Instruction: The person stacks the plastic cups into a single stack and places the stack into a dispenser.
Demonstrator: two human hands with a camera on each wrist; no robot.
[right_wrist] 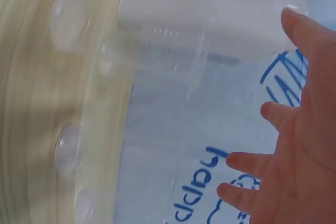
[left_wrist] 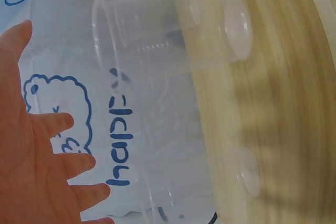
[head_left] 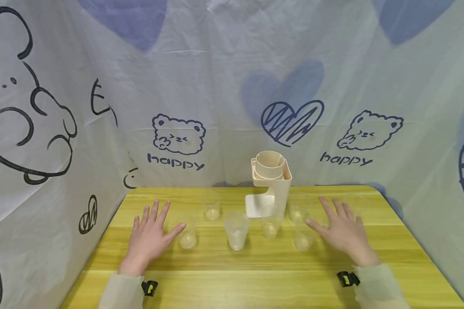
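Observation:
My left hand lies flat on the yellow wooden table, fingers spread and holding nothing. Its thumb points at a clear plastic cup just to its right. My right hand also lies flat with spread fingers, its thumb close to another clear cup. Between the hands stand more clear cups. In the left wrist view my left hand shows open beside a cup. The right wrist view shows my right hand open near a cup.
A cream cup dispenser stands at the back middle of the table, also in the right wrist view. A printed cloth backdrop encloses the table at the back and on both sides. Black clips sit at my wrists.

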